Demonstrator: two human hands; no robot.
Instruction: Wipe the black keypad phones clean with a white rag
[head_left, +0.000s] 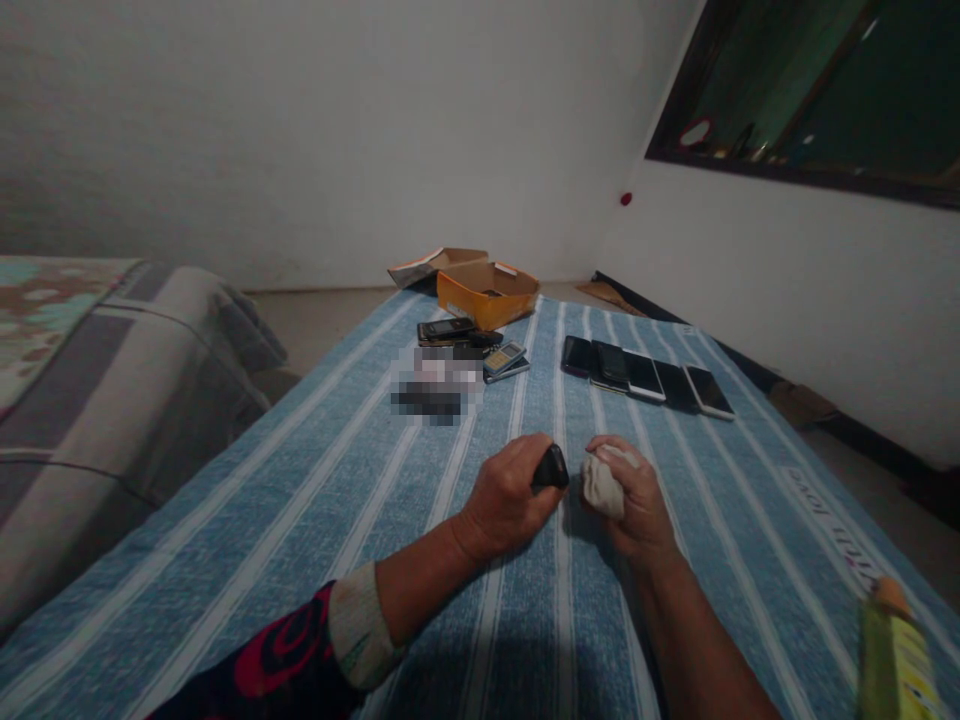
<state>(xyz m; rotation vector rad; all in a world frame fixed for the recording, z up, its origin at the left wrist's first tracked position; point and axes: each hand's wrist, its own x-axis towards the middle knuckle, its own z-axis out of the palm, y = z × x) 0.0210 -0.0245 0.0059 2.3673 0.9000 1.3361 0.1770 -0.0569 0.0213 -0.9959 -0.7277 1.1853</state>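
Note:
My left hand (514, 490) is closed round a small black mobile phone (552, 468), of which only one rounded end shows past the fingers. A bunched whitish cloth (602, 484) is gripped in my right hand (637, 495), just to the right of the phone and apart from it. Both hands are low over the middle of a blue striped cloth cover (450, 600). Beyond my right hand lies a row of several phones, with a white-edged phone (709, 391) at its right end. Past my left hand is a loose pile with a silver keypad phone (505, 357).
An open orange cardboard box (480, 300) stands at the far end, its lid (427, 268) beside it. A bottle with yellow-green contents (896, 655) is at the near right. A blurred patch hides part of the phone pile. On the left is a covered bed (150, 370).

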